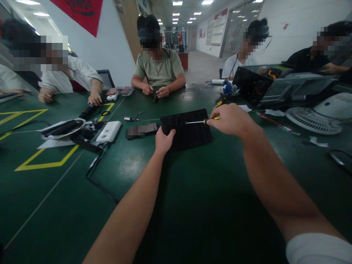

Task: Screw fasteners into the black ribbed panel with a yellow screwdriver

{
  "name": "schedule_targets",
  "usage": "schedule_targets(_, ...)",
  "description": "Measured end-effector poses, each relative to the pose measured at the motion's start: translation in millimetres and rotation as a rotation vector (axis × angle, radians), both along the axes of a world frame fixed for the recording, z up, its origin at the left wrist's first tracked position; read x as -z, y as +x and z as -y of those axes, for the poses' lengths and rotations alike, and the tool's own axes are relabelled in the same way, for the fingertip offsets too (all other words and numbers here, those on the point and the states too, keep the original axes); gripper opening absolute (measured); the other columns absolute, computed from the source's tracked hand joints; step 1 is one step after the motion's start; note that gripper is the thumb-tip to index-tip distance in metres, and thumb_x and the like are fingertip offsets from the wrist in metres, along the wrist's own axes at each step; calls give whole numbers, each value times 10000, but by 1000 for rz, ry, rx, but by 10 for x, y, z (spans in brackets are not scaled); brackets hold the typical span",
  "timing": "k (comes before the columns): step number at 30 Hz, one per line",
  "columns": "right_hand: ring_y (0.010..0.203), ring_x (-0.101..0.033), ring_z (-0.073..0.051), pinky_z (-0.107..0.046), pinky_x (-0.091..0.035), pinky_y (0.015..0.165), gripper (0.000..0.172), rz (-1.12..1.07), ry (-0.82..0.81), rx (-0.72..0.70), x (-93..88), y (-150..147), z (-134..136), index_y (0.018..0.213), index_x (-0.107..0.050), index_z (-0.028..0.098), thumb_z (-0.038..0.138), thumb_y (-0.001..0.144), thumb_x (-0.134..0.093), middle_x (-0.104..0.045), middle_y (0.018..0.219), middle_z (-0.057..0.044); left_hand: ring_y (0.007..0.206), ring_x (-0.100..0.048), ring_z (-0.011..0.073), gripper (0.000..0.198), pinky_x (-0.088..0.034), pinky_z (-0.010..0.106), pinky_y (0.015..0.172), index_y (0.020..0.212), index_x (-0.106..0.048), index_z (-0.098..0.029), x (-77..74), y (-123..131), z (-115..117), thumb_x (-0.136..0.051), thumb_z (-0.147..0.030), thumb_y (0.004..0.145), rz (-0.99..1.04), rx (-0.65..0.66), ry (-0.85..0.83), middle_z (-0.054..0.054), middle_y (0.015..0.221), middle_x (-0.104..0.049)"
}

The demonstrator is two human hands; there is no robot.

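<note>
A flat black rectangular panel [189,137] with ridges or slots lies tilted on the green table in front of me. At its left edge, my left hand [164,141] is closed on it, thumb over the top face. My right hand [233,119] grips the yellow-and-black handle of a screwdriver [196,122]. The thin metal shaft points left across the panel, its tip near a small shiny spot, perhaps a screw. Whether the tip touches the panel I cannot tell. Just behind my right hand another yellow-handled tool [218,105] shows in part.
Left of the panel lie a dark phone-like object [141,130], a small metal cylinder [129,119] and a white power bank [109,132] with a cable. A white fan [313,119] and a computer case [297,90] stand at right. Several people sit around the green table [209,198].
</note>
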State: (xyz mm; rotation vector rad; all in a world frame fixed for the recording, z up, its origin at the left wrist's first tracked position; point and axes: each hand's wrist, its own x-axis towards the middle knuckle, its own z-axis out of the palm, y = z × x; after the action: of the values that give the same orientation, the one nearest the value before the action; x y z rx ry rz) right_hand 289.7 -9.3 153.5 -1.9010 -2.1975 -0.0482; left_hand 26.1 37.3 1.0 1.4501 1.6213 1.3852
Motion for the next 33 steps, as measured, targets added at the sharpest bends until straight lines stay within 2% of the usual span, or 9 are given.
schedule_targets(9,1022,-751,-346,-440,-530,850,316,-24,-55,-62,14,12,-12,1149,-844,238,440,1035,-629,-829,1094,-150,1094,-792,341,286,-622,501,1049,1123,-744,-182,-42,26,17,-792,-297,866,-1,-12,-10,143,1126,-827)
schedule_targets(14,992,-740,-336,-421,-501,814,314,-34,-85,-74,10,3,-26,1133,-826,216,436,1044,-621,-821,1054,-155,1085,-793,339,301,-618,496,1049,1131,-737,-171,-7,16,-10,-791,-292,860,-10,-14,15,144,1126,-834)
schedule_targets(18,931,-729,-319,-409,-484,777,290,-42,-81,-58,19,15,-40,1098,-817,212,459,961,-756,-808,979,-132,1074,-793,334,296,-625,491,1031,1131,-739,-174,24,-3,-27,-791,-291,863,-5,-9,9,140,1127,-834)
schedule_targets(22,917,-727,-307,-397,-484,762,279,-45,-50,-66,18,39,-41,1096,-818,228,350,848,-853,-809,982,-106,1082,-790,331,276,-624,487,1036,1114,-743,-181,15,-2,-20,-792,-297,868,0,-5,4,137,1133,-829)
schedule_targets(27,930,-739,-314,-410,-510,784,208,-53,14,-54,-31,62,-23,1038,-841,235,347,865,-808,-815,974,-105,1079,-786,337,287,-632,493,1016,1127,-744,-178,0,5,-10,-796,-296,871,-5,-3,7,146,1142,-823)
schedule_targets(33,960,-764,-325,-418,-536,806,226,-86,28,-28,-54,106,-21,988,-884,233,411,900,-776,-835,952,-107,1074,-787,335,283,-633,493,1012,1128,-740,-176,13,-10,-14,-794,-294,877,-14,-2,18,144,1138,-825)
